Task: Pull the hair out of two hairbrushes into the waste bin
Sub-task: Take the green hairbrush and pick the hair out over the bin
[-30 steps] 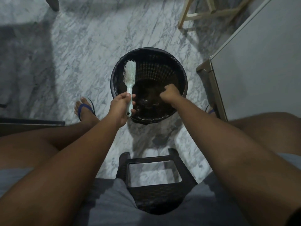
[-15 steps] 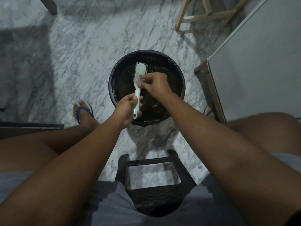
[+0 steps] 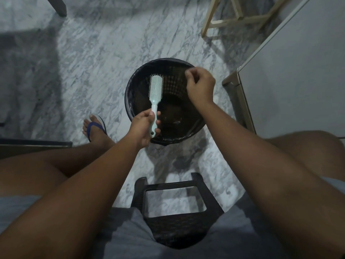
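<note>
A pale mint hairbrush points away from me over the round black waste bin on the floor. My left hand grips its handle at the bin's near left rim. My right hand hovers over the bin's right side, fingertips pinched together; whether strands of hair are between them is too fine to tell. Only one hairbrush is in view. Dark clumps lie at the bottom of the bin.
A black wicker stool is under me, between my legs. My left foot in a blue sandal rests left of the bin. A grey cabinet stands on the right. Wooden stool legs are behind the bin.
My right hand went from inside the bin up to the brush's bristles, then pulled away to the right, pinched. The brush has shifted slightly in my left hand.
</note>
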{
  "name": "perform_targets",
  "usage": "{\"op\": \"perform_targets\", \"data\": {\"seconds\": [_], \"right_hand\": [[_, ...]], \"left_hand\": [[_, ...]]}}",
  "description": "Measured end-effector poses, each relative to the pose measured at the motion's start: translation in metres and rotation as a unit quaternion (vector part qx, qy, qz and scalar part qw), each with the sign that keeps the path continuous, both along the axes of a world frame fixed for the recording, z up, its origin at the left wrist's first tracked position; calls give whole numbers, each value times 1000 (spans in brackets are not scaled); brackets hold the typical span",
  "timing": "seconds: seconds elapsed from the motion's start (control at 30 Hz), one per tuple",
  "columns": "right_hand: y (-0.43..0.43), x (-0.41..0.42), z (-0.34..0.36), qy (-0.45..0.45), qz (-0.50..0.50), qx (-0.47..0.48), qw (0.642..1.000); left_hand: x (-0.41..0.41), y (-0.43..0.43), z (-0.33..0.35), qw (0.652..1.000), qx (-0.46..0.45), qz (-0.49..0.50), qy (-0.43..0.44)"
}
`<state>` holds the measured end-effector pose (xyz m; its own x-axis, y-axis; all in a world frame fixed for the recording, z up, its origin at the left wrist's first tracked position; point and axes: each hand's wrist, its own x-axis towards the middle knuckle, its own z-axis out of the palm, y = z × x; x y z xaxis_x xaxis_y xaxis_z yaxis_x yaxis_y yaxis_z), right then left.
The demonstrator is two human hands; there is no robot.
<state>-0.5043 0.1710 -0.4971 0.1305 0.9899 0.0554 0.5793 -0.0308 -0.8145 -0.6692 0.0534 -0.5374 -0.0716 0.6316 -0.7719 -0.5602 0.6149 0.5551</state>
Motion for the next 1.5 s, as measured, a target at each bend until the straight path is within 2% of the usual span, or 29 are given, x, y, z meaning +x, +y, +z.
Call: {"op": "perform_targets", "data": {"seconds": [0.03, 0.1, 0.13, 0.17, 0.3, 0.37, 0.43, 0.57, 0.67, 0.77, 0.9, 0.97, 1.0, 1.03, 1.1, 1.13, 1.27, 1.3, 1.4, 1.5], "right_hand": [[-2, 5, -7, -35, 34, -81, 996], [-9, 12, -17, -150, 108, -255, 949], [-12, 13, -19, -193, 130, -309, 922], [-13, 12, -20, -206, 139, -317, 915], [-15, -5, -17, -67, 118, -206, 969], [-11, -15, -13, 10, 116, -208, 971], [-7, -22, -12, 43, 126, -210, 969], [6, -24, -11, 35, 107, -189, 976], [12, -22, -5, -13, 129, -188, 973], [20, -20, 9, -67, 147, -118, 980], [21, -4, 20, 1, 21, 23, 1000], [14, 6, 9, -23, 13, -15, 1000], [10, 12, 1, -72, 56, -82, 992], [2, 16, -4, -150, 119, -176, 966], [-12, 21, -10, -283, 223, -327, 874], [-16, 22, -12, -291, 235, -348, 859], [-18, 8, -13, -112, 135, -221, 959], [-17, 1, -12, -58, 109, -199, 972], [-10, -14, -7, 44, 106, -195, 974], [0, -22, -2, 19, 116, -177, 977]], "left_hand": [[0, 1, 1, 1000, 3, -2, 0], [-1, 2, 3, 1000, 7, -7, -1], [-2, 2, 4, 1000, 8, -9, -2], [-3, 2, 6, 1000, 9, -11, -3], [-3, -1, 8, 999, 18, -32, -3], [0, -2, 10, 999, 26, -46, -2], [2, -3, 11, 998, 36, -59, 4], [2, -4, 12, 996, 46, -72, 23], [3, -5, 9, 997, 37, -62, 22], [1, -5, 7, 999, 23, -43, 15], [-7, -6, 5, 1000, 17, -21, 7], [-10, -5, 6, 1000, 17, -14, 3], [-10, -5, 7, 1000, 19, -12, 2], [-9, -4, 8, 1000, 22, -13, 0], [-8, -4, 10, 999, 27, -19, -1], [-7, -4, 11, 999, 27, -25, 0], [-3, -5, 12, 999, 33, -38, 3], [-3, -5, 13, 999, 35, -39, 2], [1, -5, 15, 998, 35, -47, -5], [4, -5, 18, 997, 36, -71, -16]]}}
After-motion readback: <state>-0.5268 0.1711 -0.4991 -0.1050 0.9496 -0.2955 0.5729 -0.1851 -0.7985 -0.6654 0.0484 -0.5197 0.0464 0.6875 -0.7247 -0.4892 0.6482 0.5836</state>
